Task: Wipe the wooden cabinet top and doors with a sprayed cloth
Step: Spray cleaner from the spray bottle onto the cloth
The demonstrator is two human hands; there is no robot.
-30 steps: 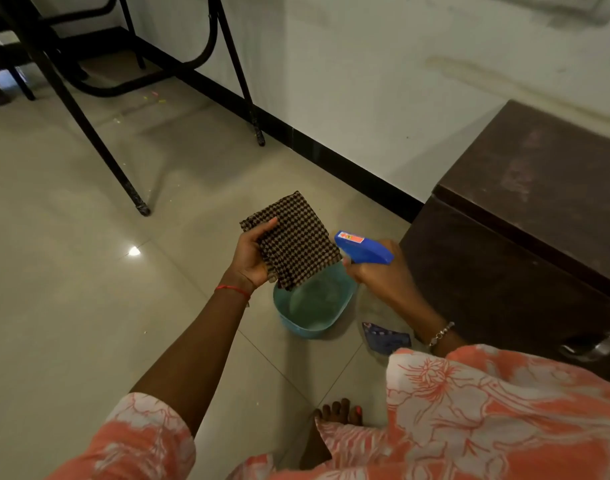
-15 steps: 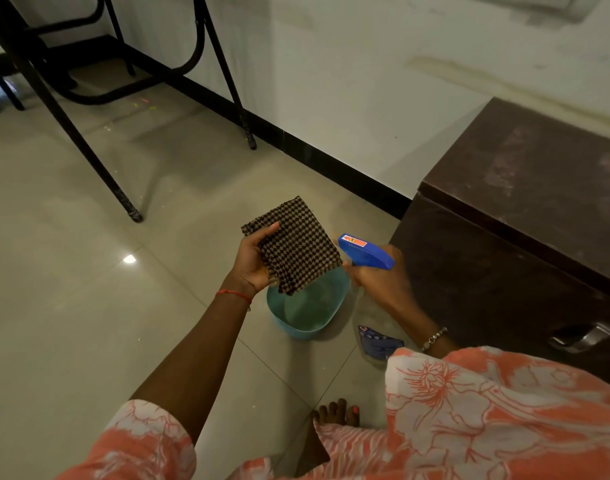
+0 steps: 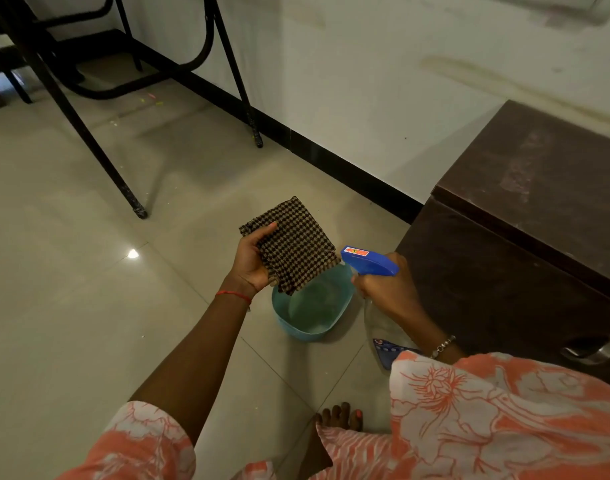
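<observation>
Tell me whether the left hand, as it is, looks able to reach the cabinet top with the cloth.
Probably yes: the left hand grips the cloth, and nothing visible stands between it and the cabinet top.

- Checked brown cloth [image 3: 293, 245]: folded, held up in the left hand [image 3: 251, 261].
- Blue-headed spray bottle [image 3: 369, 263]: gripped by the right hand [image 3: 386, 285], nozzle towards the cloth.
- Dark wooden cabinet [image 3: 525, 216]: right of both hands.

The clear spray bottle with a blue trigger head [image 3: 369, 263] is largely hidden behind the right hand [image 3: 388, 289]; its label is unreadable. The dark brown wooden cabinet [image 3: 525, 237] runs off the right edge.
</observation>
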